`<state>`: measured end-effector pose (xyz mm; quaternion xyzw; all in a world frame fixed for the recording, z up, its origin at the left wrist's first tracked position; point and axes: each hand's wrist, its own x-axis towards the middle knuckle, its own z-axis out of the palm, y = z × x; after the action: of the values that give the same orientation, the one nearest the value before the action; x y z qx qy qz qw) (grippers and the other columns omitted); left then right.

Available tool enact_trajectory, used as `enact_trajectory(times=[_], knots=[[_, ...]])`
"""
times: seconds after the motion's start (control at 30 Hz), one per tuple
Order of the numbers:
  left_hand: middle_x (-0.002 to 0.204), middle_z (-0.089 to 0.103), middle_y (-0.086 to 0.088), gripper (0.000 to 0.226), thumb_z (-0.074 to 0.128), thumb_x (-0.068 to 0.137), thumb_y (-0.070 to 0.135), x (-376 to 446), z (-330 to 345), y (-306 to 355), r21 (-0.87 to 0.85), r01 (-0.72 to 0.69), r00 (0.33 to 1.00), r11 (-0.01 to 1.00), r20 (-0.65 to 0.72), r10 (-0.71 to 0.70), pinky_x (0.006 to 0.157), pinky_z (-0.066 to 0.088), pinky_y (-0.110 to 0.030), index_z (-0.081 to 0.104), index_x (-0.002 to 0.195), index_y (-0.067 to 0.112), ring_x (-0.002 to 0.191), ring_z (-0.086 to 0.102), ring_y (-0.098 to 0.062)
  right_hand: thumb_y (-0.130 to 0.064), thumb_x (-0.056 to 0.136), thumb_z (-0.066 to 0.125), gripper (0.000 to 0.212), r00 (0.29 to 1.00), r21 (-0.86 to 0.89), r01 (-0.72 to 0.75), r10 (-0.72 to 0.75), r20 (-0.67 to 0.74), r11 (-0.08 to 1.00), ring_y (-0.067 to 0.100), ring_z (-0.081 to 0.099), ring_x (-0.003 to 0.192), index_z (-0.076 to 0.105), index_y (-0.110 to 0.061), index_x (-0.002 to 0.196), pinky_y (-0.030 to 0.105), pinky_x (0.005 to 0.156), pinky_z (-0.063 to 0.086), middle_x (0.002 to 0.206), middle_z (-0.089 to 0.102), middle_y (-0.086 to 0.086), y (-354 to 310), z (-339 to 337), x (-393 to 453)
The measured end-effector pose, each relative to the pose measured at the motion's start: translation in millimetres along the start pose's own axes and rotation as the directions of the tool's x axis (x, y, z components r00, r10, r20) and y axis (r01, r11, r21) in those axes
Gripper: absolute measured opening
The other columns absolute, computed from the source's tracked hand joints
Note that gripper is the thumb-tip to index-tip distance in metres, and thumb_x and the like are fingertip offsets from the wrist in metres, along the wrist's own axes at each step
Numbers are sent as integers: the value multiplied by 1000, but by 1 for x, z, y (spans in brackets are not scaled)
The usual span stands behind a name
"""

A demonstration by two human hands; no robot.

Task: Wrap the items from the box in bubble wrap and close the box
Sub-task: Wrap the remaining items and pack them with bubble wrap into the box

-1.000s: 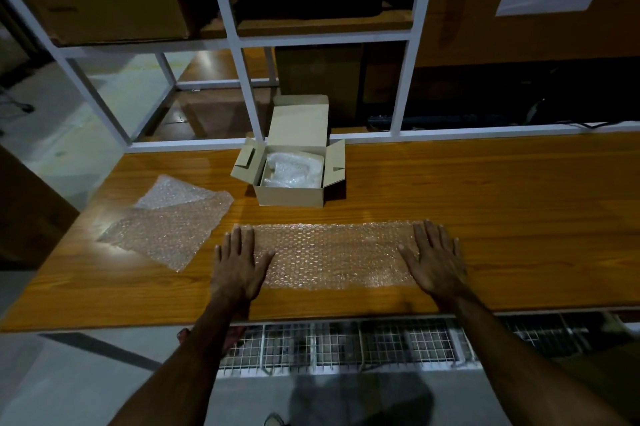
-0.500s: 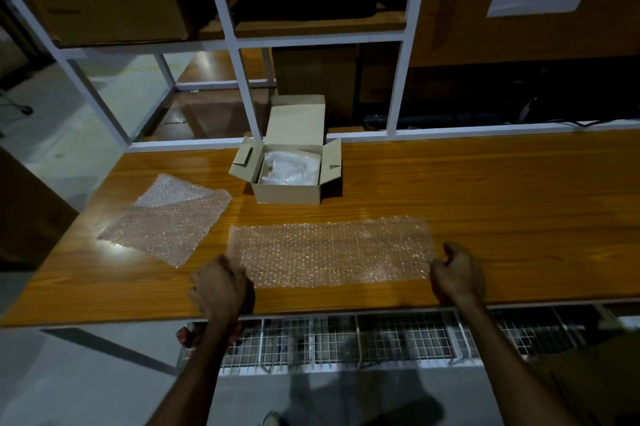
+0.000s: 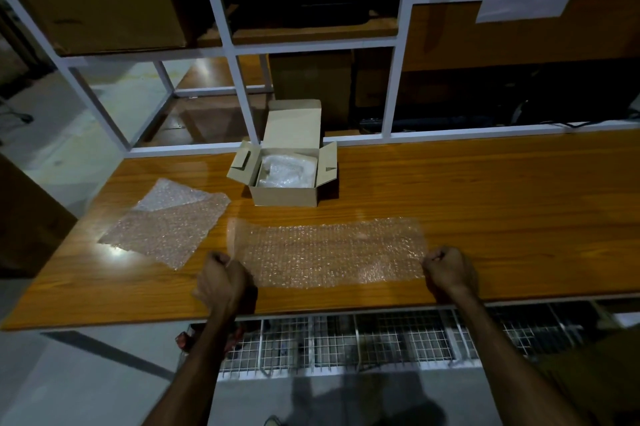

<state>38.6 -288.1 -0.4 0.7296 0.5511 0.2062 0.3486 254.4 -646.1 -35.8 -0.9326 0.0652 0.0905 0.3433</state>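
A long sheet of bubble wrap (image 3: 329, 252) lies across the near part of the wooden table (image 3: 485, 217). My left hand (image 3: 221, 278) is curled at the sheet's near left corner and pinches it, and that end lifts a little off the wood. At the near right corner my right hand (image 3: 448, 269) is curled on the sheet too. Behind the sheet stands a small cardboard box (image 3: 285, 195) with its lid and side flaps open. White, plastic-wrapped items (image 3: 285, 171) lie inside it.
A second, squarer bubble wrap sheet (image 3: 166, 223) lies at the table's left. White metal shelf posts (image 3: 242, 86) rise behind the box, with large cartons on the shelves. A wire mesh rack (image 3: 346, 342) runs under the table's near edge.
Both hands lay flat on the sheet's ends a second ago. They slid back to the near corners, curled into fists and now pinch them; the left end has lifted.
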Motion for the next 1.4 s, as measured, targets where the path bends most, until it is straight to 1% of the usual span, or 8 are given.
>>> enact_trajectory(times=[0.23,0.4,0.73,0.97,1.07,1.23,1.33,1.4], knots=[[89,55,-1,17,57,93,18,-15,9,32,-308,-484,874,819,-118,472,63,36,-21,54,107,9,77,50,-10,-33,82,89,25,1000,61,0,-2,29,998,28,67,89,66,-26,90,36,81,52,91,72,-1,1,-3,-3],[96,62,4,18,64,98,17,-44,38,74,-443,-551,805,707,-59,590,72,45,-16,56,113,17,89,60,-7,-44,77,92,41,998,64,-25,21,54,998,30,68,90,64,-25,101,36,79,51,91,72,4,-1,-9,-6],[109,72,5,32,65,99,27,-138,108,117,-490,-607,631,626,182,754,66,47,-8,61,129,16,93,66,-4,-34,82,89,24,992,93,-64,53,116,994,23,70,86,69,-21,84,43,88,59,84,73,-4,-2,-10,-9],[110,75,5,33,62,104,43,-156,164,104,-363,-715,445,598,422,790,75,59,-39,59,132,26,94,68,-10,-29,84,85,17,990,117,-45,29,136,992,21,69,84,73,-19,79,37,85,55,83,75,-5,1,-17,-9],[100,72,2,30,62,98,50,-156,179,98,-301,-794,351,528,481,803,83,56,-45,64,112,23,95,66,-18,-26,88,78,15,989,116,-7,-11,147,993,25,69,84,70,-22,76,38,82,56,85,75,-3,7,-20,-8],[140,66,1,56,56,93,58,-155,185,89,-189,-841,299,507,617,727,117,24,-49,66,134,22,152,34,-24,-22,92,71,18,988,120,27,-44,146,992,27,69,84,68,-24,74,39,79,56,84,74,-2,15,-19,-4],[151,59,2,55,53,95,58,-152,180,91,-226,-811,282,539,657,699,122,22,-50,65,136,23,156,28,-24,-22,97,67,18,992,144,23,-40,117,989,28,69,86,70,-20,79,38,79,55,87,74,2,15,-17,-3],[129,67,4,29,53,99,47,-148,175,94,-271,-817,263,510,612,746,116,34,-55,66,116,27,141,46,-27,-21,102,63,20,996,185,13,-29,85,983,32,67,87,71,-17,84,37,78,52,89,73,7,14,-18,-3]])
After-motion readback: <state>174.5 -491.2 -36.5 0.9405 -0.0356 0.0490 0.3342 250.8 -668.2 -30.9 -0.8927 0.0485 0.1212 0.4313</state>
